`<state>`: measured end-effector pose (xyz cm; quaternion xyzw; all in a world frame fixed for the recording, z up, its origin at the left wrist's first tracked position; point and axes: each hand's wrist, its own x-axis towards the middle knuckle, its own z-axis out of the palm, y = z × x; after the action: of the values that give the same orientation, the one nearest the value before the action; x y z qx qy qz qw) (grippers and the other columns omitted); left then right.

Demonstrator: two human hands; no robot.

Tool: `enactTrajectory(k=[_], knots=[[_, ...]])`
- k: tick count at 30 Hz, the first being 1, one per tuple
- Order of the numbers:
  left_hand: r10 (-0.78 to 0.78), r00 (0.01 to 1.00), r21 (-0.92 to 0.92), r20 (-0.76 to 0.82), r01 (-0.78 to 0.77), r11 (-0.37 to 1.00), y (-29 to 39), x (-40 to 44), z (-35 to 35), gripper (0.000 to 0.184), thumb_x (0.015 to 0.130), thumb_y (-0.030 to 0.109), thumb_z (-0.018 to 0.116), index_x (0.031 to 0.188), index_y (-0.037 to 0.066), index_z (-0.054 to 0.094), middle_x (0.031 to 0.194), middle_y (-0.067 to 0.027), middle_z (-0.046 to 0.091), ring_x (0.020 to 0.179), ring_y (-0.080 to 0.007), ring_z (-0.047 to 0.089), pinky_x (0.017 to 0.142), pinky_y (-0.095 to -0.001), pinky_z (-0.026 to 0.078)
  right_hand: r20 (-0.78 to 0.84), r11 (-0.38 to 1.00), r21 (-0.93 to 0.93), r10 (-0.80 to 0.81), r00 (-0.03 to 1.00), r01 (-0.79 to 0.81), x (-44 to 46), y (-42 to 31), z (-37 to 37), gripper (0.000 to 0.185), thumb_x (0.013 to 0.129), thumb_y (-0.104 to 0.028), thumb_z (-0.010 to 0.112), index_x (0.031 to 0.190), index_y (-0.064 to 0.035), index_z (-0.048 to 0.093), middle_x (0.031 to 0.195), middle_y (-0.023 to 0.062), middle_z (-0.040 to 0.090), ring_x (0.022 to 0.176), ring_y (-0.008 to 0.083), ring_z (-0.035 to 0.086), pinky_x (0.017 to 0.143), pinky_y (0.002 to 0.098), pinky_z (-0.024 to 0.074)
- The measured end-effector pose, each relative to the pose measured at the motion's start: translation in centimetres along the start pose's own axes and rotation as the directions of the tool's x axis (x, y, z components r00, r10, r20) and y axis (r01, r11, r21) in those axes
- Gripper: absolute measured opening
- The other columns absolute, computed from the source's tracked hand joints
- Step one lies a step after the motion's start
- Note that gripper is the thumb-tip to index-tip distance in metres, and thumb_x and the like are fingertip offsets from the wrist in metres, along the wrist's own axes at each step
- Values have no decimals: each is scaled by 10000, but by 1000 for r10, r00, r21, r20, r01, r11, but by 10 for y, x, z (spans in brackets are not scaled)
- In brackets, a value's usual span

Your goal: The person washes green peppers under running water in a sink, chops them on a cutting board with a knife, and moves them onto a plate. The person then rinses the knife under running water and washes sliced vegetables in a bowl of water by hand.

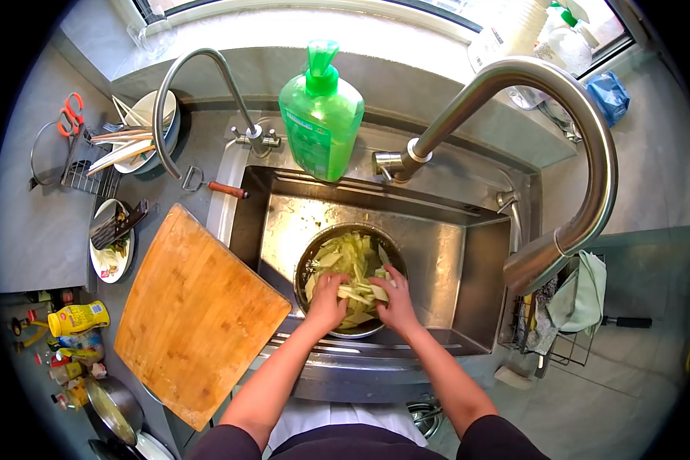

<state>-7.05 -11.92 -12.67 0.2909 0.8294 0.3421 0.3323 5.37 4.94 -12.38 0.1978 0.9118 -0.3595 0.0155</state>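
A round metal bowl point(305, 257) stands in the steel sink point(437, 268), holding pale green, sliced vegetable pieces point(350, 253). Both hands are inside the bowl, over its near half. My left hand point(327, 301) has its fingers curled around some pieces at the left. On the right, my right hand point(395, 297) closes its fingers on more pieces. Between the two hands a small heap of slices is lifted against the fingers. The fingertips are partly hidden among the pieces.
Left of the sink lies a wooden cutting board point(199, 314), with a peeler point(226, 188) behind it. A green soap bottle point(322, 115) stands at the sink's back edge. The large faucet point(590, 153) arches over the right side. A bowl with chopsticks point(165, 142) is at the back left.
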Motion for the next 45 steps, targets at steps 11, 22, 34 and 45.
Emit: enactTrajectory(k=[11,22,34,45], knots=[[-409,890,439,202,290,850,-12,46,23,391,772,28,633,1147,139,638,1146,-165,626,1054,-341,614,872,-408,507,170,939,-282,253,953,-199,43,7,57,554,707,24,630,1243,-112,592,1288,246,493,1121,455,519,928,425,479],[-204,958,-67,-201,194,979,31,0,-12,744,703,199,800,1354,57,470,1368,-245,458,1302,-401,400,1078,-393,357,-194,996,26,-76,978,82,15,-27,-11,496,711,-59,699,1195,-70,592,1183,258,533,1102,401,546,932,377,453],[71,935,57,-347,-55,997,48,-54,-27,693,762,109,646,1409,113,399,1293,-272,508,1181,-411,522,999,-434,439,206,924,-378,20,978,61,2,-95,-51,692,771,-186,682,1416,-165,432,1427,246,404,1324,363,404,1076,407,339],[-317,713,-692,-625,-318,648,-20,-210,-114,473,905,100,608,1355,55,469,1286,-105,574,1152,-208,571,907,-295,499,198,874,463,-267,943,150,-7,-243,23,220,916,-112,608,1104,-1,636,980,83,677,889,147,638,787,270,499]])
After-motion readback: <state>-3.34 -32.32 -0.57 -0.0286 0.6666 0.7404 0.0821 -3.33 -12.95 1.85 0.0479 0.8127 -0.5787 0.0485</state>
